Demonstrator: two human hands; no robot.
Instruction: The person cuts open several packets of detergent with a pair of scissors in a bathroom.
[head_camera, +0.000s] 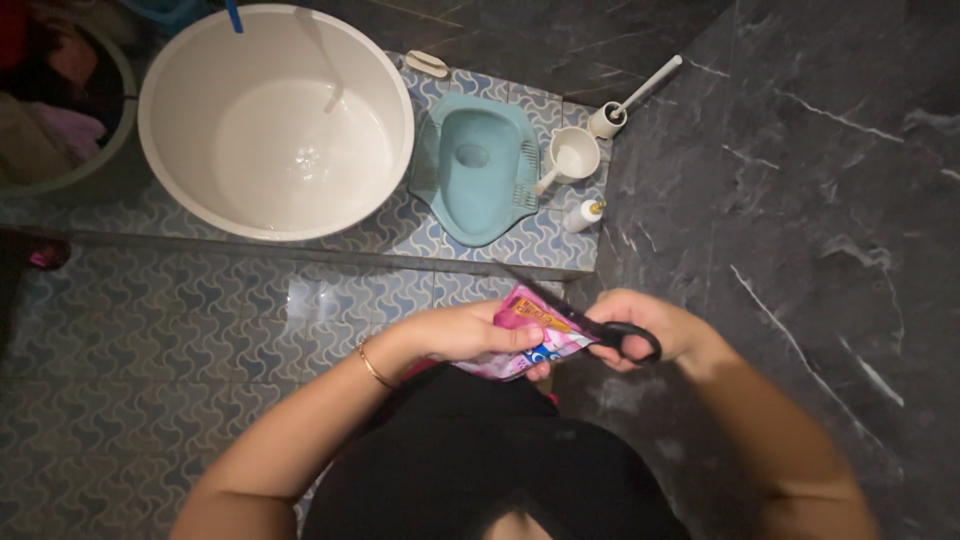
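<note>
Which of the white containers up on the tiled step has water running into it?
The big round white basin at the left; a thin stream falls into it. The small white scoop beside the blue squat pan gets none.

Home bathroom: blue squat toilet (478, 175), white wash basin (275, 120), patterned floor tiles (150, 340).

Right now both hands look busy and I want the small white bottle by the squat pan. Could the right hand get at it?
Probably not as things stand: the right hand holds black scissors at the pink packet, and the small white bottle stands apart on the raised tiled step.
</note>
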